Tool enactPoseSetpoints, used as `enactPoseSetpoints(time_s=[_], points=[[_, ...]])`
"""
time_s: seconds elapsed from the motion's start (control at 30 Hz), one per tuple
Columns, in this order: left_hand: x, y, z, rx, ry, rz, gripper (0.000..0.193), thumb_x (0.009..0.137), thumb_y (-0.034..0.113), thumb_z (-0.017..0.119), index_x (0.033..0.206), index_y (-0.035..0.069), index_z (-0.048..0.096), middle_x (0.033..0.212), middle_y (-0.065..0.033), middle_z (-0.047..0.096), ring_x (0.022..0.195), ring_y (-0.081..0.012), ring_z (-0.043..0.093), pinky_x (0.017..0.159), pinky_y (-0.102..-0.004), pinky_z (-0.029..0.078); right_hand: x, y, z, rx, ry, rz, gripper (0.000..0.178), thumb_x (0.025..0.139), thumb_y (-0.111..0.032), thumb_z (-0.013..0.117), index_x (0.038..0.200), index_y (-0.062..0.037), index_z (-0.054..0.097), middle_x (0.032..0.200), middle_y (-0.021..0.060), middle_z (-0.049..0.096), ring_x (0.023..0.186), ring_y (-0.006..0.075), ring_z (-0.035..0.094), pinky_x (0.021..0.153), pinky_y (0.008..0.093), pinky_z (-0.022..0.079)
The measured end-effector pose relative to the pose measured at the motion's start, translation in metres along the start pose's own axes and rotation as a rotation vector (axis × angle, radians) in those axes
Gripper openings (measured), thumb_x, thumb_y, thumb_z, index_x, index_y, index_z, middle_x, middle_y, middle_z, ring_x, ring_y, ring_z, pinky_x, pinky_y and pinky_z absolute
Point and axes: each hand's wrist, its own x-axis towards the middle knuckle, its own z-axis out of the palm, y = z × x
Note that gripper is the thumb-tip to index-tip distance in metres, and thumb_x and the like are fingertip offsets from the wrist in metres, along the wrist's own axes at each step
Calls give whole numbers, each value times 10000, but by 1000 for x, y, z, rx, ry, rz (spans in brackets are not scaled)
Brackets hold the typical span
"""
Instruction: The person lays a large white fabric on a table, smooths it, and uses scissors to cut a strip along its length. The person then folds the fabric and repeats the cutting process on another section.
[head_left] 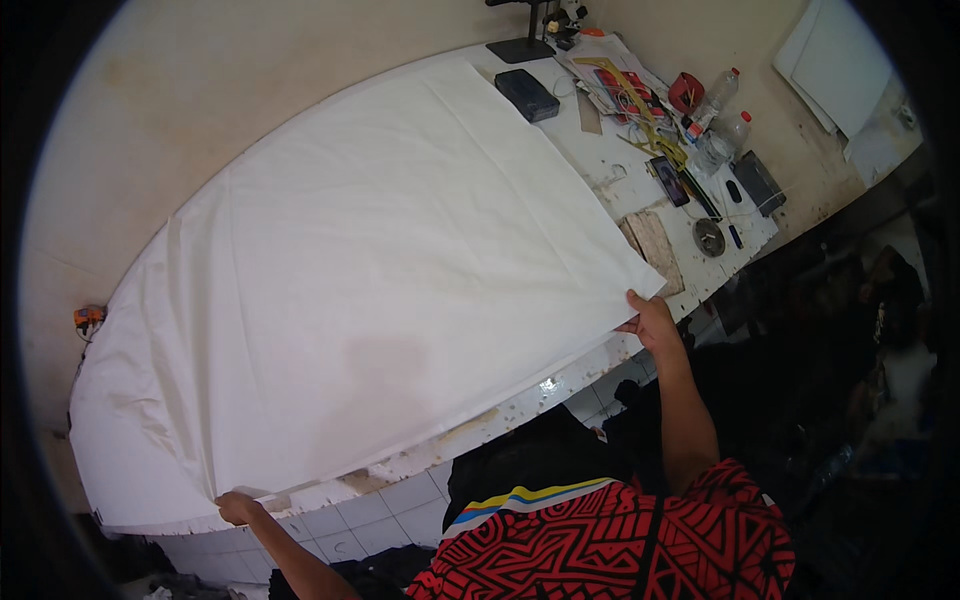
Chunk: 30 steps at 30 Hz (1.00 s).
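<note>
A wide sheet of white fabric (pixel 370 250) covers most of the long table, with wrinkles and folds bunched toward its left part. At the near edge on the left, my left hand (pixel 237 508) pinches the cloth, and creases run up from my fingers. My right hand (pixel 650 320) grips the fabric's near right corner, thumb on top and the other fingers underneath. Between the two hands the near edge stretches fairly straight, just back from the table's front edge. A shadow falls across the middle of the cloth.
Right of the fabric, the white table (pixel 600 175) holds a black box (pixel 527 95), a phone (pixel 669 181), a round metal dish (pixel 709 237), clear bottles (pixel 722 88), papers and yellow rulers. A worn board (pixel 655 250) lies by the cloth's right edge. Walls border the far side.
</note>
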Motion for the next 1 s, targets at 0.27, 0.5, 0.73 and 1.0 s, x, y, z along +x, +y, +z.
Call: enactPoseSetpoints(time_s=[0.27,0.5,0.73,1.0], points=[[-29,-17,28,-429,-261,-430,480,958,432,604,946,-38,701,1010,-173,731,804,-313,708,680,-512,605,18,6,9,-175,369,-34,442,1070,-276,657,1300,95,589,1157,248,729,905,362,782,618,494,678],[-8,20,-15,-184,114,128,604,1100,407,445,1161,-159,648,1142,-380,704,1084,-529,697,958,-570,562,32,-1,29,-743,809,-82,352,1110,-260,549,1297,34,597,1135,295,715,981,413,761,684,496,649],[-25,-22,6,95,-49,142,544,1106,377,459,1154,-134,640,1123,-351,714,1049,-515,710,958,-573,563,36,19,31,-989,902,-105,300,1116,-253,532,1310,-31,589,1174,263,732,1097,438,734,946,552,588],[-5,-44,28,207,-124,199,542,1099,375,465,1153,-129,657,1135,-341,720,1072,-523,704,973,-579,551,38,20,20,-1026,856,-182,322,1114,-289,554,1261,-3,582,1141,293,727,1068,441,742,893,550,604]])
